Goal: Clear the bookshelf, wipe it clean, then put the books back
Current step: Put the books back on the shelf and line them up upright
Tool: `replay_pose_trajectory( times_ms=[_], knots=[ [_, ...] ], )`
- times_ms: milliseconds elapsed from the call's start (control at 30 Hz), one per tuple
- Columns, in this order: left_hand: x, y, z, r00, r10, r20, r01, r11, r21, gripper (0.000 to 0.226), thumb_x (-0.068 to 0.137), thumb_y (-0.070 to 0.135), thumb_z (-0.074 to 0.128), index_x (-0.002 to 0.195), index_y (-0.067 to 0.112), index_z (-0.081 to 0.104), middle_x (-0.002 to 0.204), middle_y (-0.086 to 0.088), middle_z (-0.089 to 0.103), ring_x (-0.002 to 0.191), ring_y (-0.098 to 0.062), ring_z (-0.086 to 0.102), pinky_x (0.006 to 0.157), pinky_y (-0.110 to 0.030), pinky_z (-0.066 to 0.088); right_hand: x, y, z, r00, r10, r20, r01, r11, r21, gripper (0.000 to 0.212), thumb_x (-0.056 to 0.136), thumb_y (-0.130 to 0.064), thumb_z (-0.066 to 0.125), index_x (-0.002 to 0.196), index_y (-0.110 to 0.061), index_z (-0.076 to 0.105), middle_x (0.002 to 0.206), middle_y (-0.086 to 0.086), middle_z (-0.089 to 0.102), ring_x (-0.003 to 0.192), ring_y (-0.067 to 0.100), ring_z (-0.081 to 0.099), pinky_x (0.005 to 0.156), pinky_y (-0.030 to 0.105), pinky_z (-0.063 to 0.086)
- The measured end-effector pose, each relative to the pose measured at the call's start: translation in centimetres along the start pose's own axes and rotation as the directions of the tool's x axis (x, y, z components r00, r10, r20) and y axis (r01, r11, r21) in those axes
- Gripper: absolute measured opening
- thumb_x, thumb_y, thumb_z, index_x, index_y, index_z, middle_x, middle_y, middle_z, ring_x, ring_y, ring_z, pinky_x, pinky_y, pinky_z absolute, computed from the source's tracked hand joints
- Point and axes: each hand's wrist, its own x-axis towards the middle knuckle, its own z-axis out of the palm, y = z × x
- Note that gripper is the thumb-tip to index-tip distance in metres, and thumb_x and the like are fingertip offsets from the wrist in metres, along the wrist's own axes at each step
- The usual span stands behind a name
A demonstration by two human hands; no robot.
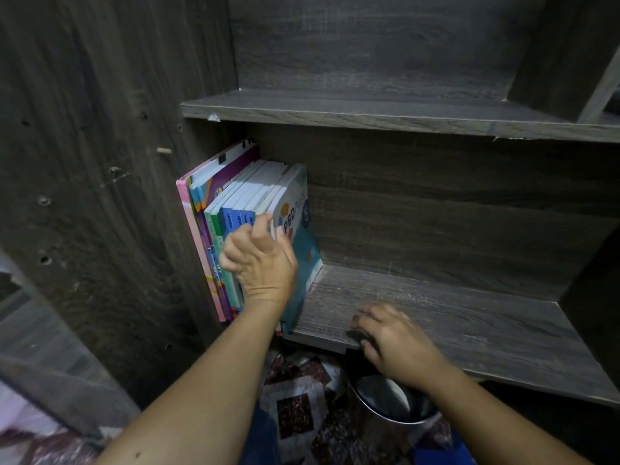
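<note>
Dark cloth [358, 334] (blurred, mostly hidden) is covered by the right hand [394, 342]; its grip cannot be told. Upright colourful paperback books [241, 196] are clasped by the left hand [260, 260].

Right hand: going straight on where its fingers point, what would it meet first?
Probably the PBD Plus book, rightmost in the row; the right hand points left along the shelf board toward its cover. Motion blur leaves doubt.
</note>
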Motion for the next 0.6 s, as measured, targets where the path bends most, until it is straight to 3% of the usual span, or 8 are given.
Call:
replay_pose_trajectory(
  times_ms=[133,233,433,600],
  knots=[
    [0.2,0.1,-0.8,0.999,-0.005,0.033,0.005,1.0,0.012,0.062,0.082,0.044,0.061,0.126,0.015,0.029,0.117,-0.009,0.03,0.107,-0.029,0.033,0.086,-0.045,0.025,0.0,0.0,0.0,0.999,0.001,0.034,0.0,1.0,-0.016,0.039,0.085,-0.029,0.057,0.123,-0.021,0.059,0.135,0.002,0.052,0.124,0.025,0.047,0.102,0.038,0.04],
    [1.2,0.1,-2.4,0.998,-0.046,0.037,0.048,0.998,-0.047,0.071,0.079,0.05,0.063,0.129,0.011,0.029,0.118,-0.013,0.042,0.106,-0.027,0.035,0.085,-0.042,0.024,0.6,0.0,-0.2,0.998,-0.003,0.06,0.004,1.0,-0.017,0.039,0.087,-0.03,0.054,0.124,-0.02,0.058,0.137,0.002,0.05,0.126,0.024,0.045,0.105,0.036,0.038],
    [2.2,-1.1,-3.9,0.99,0.032,0.135,-0.024,0.998,-0.06,0.039,0.08,0.042,0.065,0.112,0.022,0.054,0.099,-0.004,0.05,0.095,-0.026,0.043,0.079,-0.037,0.021,1.5,-0.6,-0.3,0.994,-0.018,0.112,0.023,0.999,-0.04,0.036,0.092,-0.031,0.05,0.126,-0.022,0.054,0.136,-0.002,0.046,0.126,0.019,0.04,0.106,0.032,0.034],
    [2.9,-0.6,-4.7,0.983,0.001,0.185,0.02,0.994,-0.111,0.032,0.075,0.032,0.069,0.099,0.018,0.053,0.091,0.001,0.051,0.086,-0.018,0.047,0.078,-0.032,0.019,1.8,-1.0,-0.3,0.992,-0.025,0.126,0.028,0.999,-0.027,0.036,0.091,-0.03,0.051,0.125,-0.021,0.054,0.132,0.0,0.048,0.125,0.021,0.041,0.105,0.035,0.035]
  ],
)
